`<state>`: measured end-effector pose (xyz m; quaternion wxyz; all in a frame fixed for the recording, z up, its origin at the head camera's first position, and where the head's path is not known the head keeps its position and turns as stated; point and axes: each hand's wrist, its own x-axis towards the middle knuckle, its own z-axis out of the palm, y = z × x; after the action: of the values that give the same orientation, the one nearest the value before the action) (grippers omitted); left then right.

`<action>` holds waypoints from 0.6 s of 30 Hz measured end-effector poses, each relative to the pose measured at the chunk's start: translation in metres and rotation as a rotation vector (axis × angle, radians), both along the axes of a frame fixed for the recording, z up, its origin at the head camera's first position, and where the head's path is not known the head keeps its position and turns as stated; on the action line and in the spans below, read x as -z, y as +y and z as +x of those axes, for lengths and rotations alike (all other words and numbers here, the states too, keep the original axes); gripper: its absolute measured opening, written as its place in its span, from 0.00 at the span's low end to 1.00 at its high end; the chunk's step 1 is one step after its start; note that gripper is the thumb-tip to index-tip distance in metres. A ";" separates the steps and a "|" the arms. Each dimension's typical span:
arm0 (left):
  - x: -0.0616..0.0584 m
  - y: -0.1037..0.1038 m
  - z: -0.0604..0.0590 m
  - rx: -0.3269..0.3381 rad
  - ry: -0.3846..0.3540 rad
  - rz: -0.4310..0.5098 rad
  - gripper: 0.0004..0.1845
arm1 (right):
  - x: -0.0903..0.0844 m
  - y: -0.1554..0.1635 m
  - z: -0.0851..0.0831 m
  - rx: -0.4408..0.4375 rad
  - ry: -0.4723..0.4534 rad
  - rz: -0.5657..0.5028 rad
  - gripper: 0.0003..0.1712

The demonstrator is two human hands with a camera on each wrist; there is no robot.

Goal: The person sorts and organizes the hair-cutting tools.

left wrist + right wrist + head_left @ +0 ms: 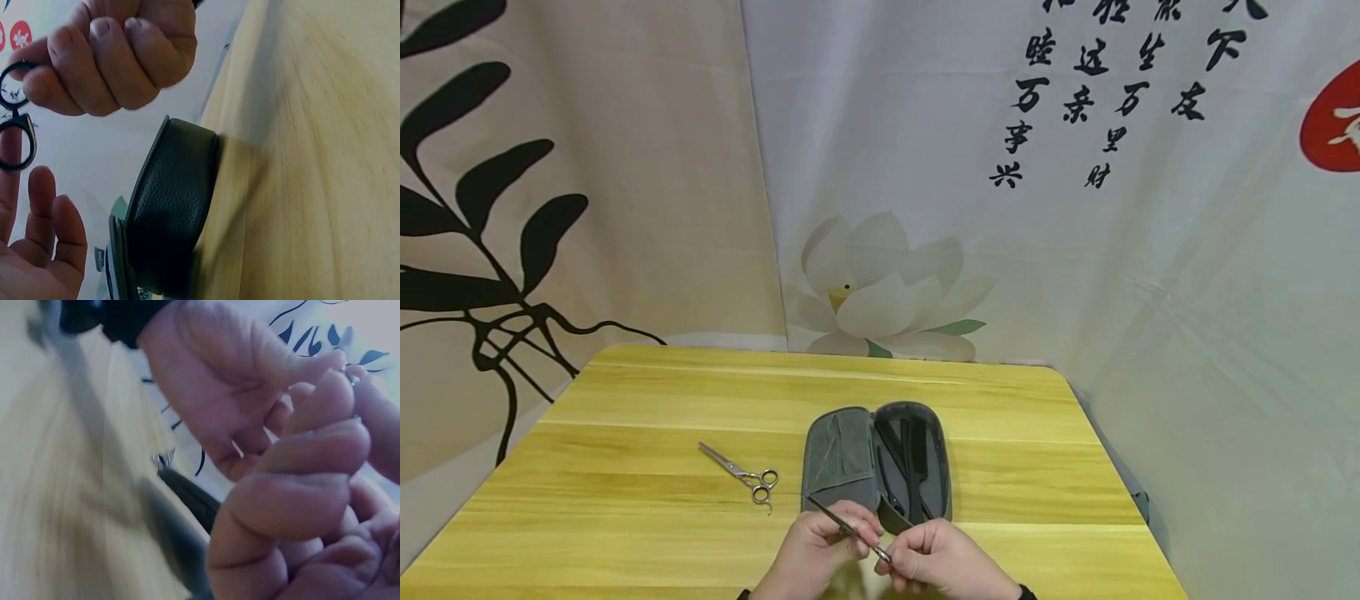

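Note:
In the head view a slim pair of scissors (842,527) lies slantwise between both hands, tips pointing up and left. My left hand (823,546) pinches it near the middle with the thumb. With thumb and finger, my right hand (947,562) grips the finger-ring end. Both dark finger rings (19,147) show in the left wrist view, beside the right hand's curled fingers (100,69). In the right wrist view the scissors are mostly hidden behind fingers. Just beyond the hands an open grey zip case (842,454) holds a black comb (916,458) and other dark tools.
A second pair of silver scissors (741,472) lies on the wooden table (625,500), left of the case. Behind the table hangs a printed curtain (887,125) with a flower and writing. Dark bands circle both wrists.

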<state>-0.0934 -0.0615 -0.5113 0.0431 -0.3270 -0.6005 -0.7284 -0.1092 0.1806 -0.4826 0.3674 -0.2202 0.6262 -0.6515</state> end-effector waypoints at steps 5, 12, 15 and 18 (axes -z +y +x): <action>0.001 -0.001 -0.004 0.033 0.097 -0.018 0.11 | -0.001 0.001 0.001 -0.060 -0.067 -0.089 0.19; -0.002 -0.004 -0.002 -0.039 -0.006 -0.119 0.22 | 0.005 0.001 -0.001 -0.003 -0.011 -0.157 0.18; -0.005 -0.006 -0.002 -0.098 -0.125 -0.147 0.22 | 0.008 0.001 -0.003 0.033 -0.004 -0.169 0.18; -0.008 -0.006 -0.002 -0.249 -0.272 -0.134 0.18 | 0.011 0.002 -0.005 0.046 -0.024 -0.210 0.11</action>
<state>-0.0955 -0.0670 -0.5029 0.0296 -0.1509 -0.6837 -0.7134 -0.1140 0.1828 -0.4931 0.3346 -0.2352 0.5549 -0.7245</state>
